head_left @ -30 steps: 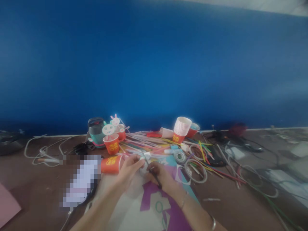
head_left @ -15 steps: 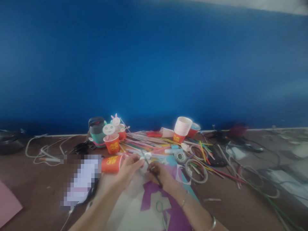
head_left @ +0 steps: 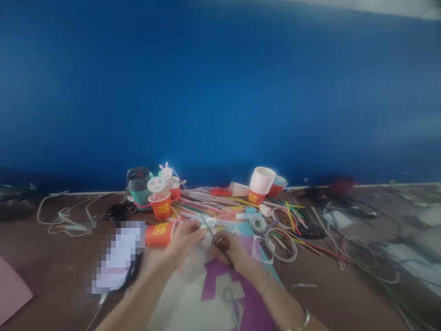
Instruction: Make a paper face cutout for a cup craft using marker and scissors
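Note:
My left hand [head_left: 184,236] is closed in a pinch over the middle of the work area. At its fingertips is a small pale paper piece [head_left: 203,226] with a hint of green, mostly covered. Close beside it, my right hand [head_left: 229,248] is wrapped around dark-handled scissors [head_left: 225,256], whose thin grey blades point up and left toward the left fingertips. Under the wrists lie white paper and purple paper [head_left: 253,301] with a cut-out gap. A green-outlined drawing [head_left: 228,294] shows there. An orange paper cup [head_left: 159,234] lies on its side by my left hand.
Rabbit-faced cut-outs [head_left: 156,184] stand in orange cups near a teal-and-grey container [head_left: 138,195]. Behind the hands spread colourful sticks [head_left: 206,202], a cup stack [head_left: 262,184] and a tape roll [head_left: 257,224]. A blurred-out phone [head_left: 119,259] lies left; cables [head_left: 365,271] trail right.
Both hands stay in nearly the same place. The right hand and scissors shift very slightly; the objects on the table have not moved.

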The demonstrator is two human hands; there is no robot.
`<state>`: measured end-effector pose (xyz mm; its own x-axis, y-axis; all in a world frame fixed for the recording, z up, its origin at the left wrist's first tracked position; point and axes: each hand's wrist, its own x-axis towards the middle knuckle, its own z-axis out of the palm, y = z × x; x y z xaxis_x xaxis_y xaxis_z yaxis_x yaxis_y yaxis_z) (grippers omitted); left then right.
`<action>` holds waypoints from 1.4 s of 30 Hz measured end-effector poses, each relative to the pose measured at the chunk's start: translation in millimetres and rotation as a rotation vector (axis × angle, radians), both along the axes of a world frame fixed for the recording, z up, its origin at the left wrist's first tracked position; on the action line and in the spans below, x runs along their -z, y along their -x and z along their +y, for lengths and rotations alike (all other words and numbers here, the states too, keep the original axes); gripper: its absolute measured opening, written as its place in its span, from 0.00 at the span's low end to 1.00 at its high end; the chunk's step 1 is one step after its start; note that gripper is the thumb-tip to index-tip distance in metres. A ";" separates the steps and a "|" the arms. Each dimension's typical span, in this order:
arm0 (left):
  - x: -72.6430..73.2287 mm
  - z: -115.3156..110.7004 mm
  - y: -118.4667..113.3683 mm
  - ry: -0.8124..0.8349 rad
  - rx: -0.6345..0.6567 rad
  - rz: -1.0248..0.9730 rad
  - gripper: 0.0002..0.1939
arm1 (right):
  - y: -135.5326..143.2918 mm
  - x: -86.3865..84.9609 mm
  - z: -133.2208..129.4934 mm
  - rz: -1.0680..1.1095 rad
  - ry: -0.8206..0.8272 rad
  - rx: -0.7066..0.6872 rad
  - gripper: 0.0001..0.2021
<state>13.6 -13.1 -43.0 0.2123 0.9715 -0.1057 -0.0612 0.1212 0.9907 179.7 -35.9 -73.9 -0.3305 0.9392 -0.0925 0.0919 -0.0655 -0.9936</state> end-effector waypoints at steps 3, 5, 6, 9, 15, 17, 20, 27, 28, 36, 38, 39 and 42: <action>2.5 1.7 1.9 -0.002 0.016 0.013 0.11 | -0.6 2.8 0.7 0.027 0.012 -0.010 0.21; 4.5 2.5 3.0 0.001 0.027 0.020 0.11 | -0.7 0.0 -0.4 0.040 0.017 -0.026 0.21; 5.4 2.8 3.5 0.002 0.034 0.023 0.11 | -0.7 -1.8 -1.0 0.038 0.018 -0.031 0.21; 6.5 3.4 4.8 -0.001 0.055 0.036 0.11 | -1.1 -4.0 -1.8 0.017 0.011 -0.022 0.21; 2.9 3.7 5.6 0.017 0.070 0.074 0.11 | -3.2 8.7 2.4 0.000 0.027 -0.033 0.21; 1.3 3.2 5.3 0.033 0.065 0.085 0.12 | -3.4 9.1 2.7 -0.003 0.029 -0.031 0.22; -1.0 2.7 5.1 0.029 0.075 0.080 0.12 | -3.7 3.1 0.9 -0.023 0.028 -0.039 0.22; -2.3 3.1 5.5 0.047 0.098 0.072 0.11 | -6.1 -3.4 -1.2 -0.063 0.003 -0.043 0.18; -1.7 3.1 5.5 0.047 0.096 0.065 0.11 | -6.2 -2.2 -1.0 -0.054 -0.001 -0.044 0.17; 3.3 3.2 4.9 0.032 0.100 0.043 0.10 | -3.3 2.5 -1.9 0.022 0.013 -0.025 0.14; 3.7 3.8 5.1 0.031 0.105 0.048 0.10 | -2.7 2.4 -2.4 0.031 0.014 -0.025 0.14; 3.8 4.1 5.2 0.028 0.109 0.048 0.10 | -2.7 2.1 -2.5 0.030 0.009 -0.025 0.14; 3.4 4.8 5.5 0.019 0.121 0.045 0.10 | -3.3 0.9 -2.4 0.015 -0.011 -0.031 0.14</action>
<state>8.1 -8.3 -46.4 0.3227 0.9367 -0.1362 -0.0002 0.1439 0.9896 183.0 -38.3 -74.8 -0.3603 0.9296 -0.0775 0.0791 -0.0523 -0.9955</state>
